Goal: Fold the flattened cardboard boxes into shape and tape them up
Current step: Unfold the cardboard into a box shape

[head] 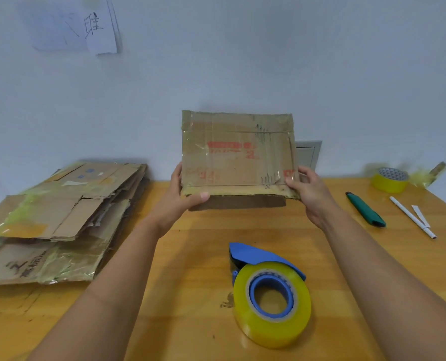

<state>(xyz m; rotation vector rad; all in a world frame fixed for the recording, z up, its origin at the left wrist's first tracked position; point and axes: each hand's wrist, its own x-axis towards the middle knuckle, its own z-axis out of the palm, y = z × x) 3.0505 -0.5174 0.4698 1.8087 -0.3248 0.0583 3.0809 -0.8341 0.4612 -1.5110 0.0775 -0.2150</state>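
A flattened brown cardboard box [237, 152] with red print and old tape stands upright above the far middle of the wooden table [185, 256]. My left hand [182, 196] grips its lower left corner, thumb on the front. My right hand [305, 188] grips its lower right corner. A flap hangs below the box's bottom edge. A blue tape dispenser with a yellow roll [268, 298] lies on the table in front of me, between my forearms.
A stack of flattened boxes [60, 217] covers the table's left side. At the right lie a green utility knife [365, 209], a white pen [412, 217] and a spare yellow tape roll [391, 179]. A pale wall stands right behind the table.
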